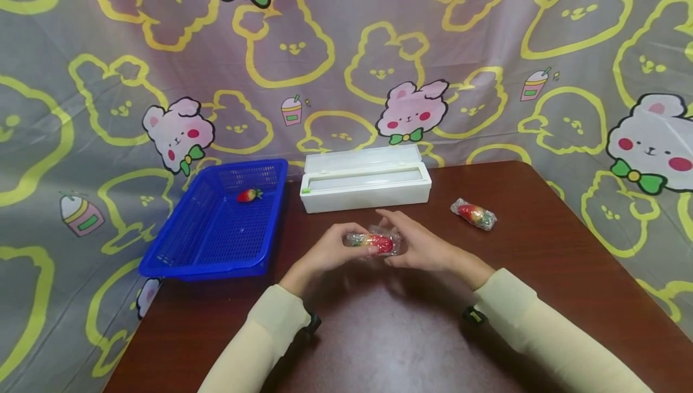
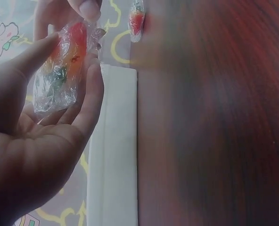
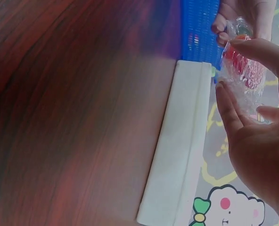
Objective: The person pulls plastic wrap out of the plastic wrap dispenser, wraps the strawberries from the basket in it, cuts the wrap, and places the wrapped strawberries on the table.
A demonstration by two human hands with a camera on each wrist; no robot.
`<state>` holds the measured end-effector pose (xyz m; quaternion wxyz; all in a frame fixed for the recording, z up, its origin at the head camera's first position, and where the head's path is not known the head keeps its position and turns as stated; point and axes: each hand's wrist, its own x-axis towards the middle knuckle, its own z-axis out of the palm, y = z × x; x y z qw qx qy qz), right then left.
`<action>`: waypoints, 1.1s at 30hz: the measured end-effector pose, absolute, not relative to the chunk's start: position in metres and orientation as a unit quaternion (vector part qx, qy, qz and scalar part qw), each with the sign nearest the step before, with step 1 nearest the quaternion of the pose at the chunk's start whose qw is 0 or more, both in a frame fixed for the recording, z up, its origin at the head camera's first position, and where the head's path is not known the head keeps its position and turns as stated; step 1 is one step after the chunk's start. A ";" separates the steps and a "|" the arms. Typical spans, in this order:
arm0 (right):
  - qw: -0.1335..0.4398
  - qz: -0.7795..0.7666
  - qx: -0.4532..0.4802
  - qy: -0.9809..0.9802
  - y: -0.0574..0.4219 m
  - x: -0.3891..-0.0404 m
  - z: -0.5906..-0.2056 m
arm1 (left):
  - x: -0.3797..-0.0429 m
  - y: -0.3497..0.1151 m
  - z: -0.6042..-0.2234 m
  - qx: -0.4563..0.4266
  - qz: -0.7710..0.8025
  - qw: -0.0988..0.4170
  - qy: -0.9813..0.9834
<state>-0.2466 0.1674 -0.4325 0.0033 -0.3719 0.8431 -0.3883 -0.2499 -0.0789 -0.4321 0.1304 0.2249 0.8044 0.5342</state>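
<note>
Between both hands, in front of the white box, is a strawberry (image 1: 382, 242) in clear plastic wrap. My left hand (image 1: 332, 247) holds it by its green-leaf end, thumb on the near side. The left wrist view shows the wrapped strawberry (image 2: 69, 61) lying between thumb and fingers. My right hand (image 1: 422, 246) holds the red end, its thumb and fingers around the crinkled wrap; the right wrist view shows this hand (image 3: 264, 146) with the thumb against the wrap. Off to the right, a second wrapped strawberry (image 1: 474, 214) lies on the table.
A blue plastic basket (image 1: 211, 271) stands at the left, with an unwrapped strawberry (image 1: 249, 195) inside. Behind the hands sits a long white box (image 1: 368, 196) with its clear-windowed lid (image 1: 363, 158) raised. A patterned curtain (image 1: 335, 50) hangs behind the brown table (image 1: 563, 297).
</note>
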 end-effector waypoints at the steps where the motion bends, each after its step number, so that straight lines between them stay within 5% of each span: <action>1: 0.008 -0.391 -0.370 0.843 0.167 -0.246 -0.432 | -0.250 -0.079 -0.432 0.225 0.537 0.131 0.803; 10: 0.063 -0.407 -0.371 0.833 0.162 -0.245 -0.432 | -0.247 -0.077 -0.437 0.228 0.536 0.132 0.802; 20: 0.066 -0.428 -0.377 0.819 0.161 -0.246 -0.436 | -0.246 -0.075 -0.440 0.214 0.503 0.071 0.835; 28: 0.062 -0.445 -0.372 0.812 0.161 -0.247 -0.439 | -0.244 -0.074 -0.440 0.195 0.556 0.163 0.791; 33: 0.044 -0.436 -0.379 0.815 0.162 -0.246 -0.439 | -0.245 -0.075 -0.441 0.215 0.579 0.165 0.769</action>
